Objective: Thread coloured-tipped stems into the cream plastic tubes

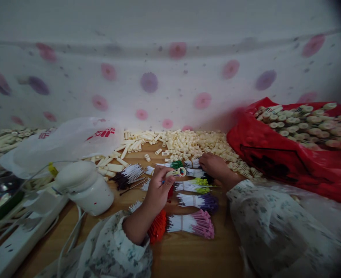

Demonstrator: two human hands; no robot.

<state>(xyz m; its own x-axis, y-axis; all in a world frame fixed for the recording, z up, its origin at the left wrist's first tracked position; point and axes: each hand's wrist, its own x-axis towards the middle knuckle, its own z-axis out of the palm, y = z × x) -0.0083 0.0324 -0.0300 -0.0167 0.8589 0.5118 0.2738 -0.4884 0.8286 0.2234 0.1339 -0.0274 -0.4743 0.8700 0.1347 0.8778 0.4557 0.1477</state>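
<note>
While your left hand stands at the centre of the frame in the head view, its thumb and fingers are clamped on a cream tube, whose open end, with red and green inside, faces right. Your right hand, right of centre, reaches over the dark-tipped bundle; you cannot tell whether its fingertips are closed on anything, as they are hidden. Below the tube, down the lower centre, lie the yellow-green bundle, the purple bundle and the pink bundle, with the orange bundle partly behind your left forearm. Cream pieces are heaped across the middle of the frame, between a white plastic bag at left and a red bag at right; a white jar stands at lower left
</note>
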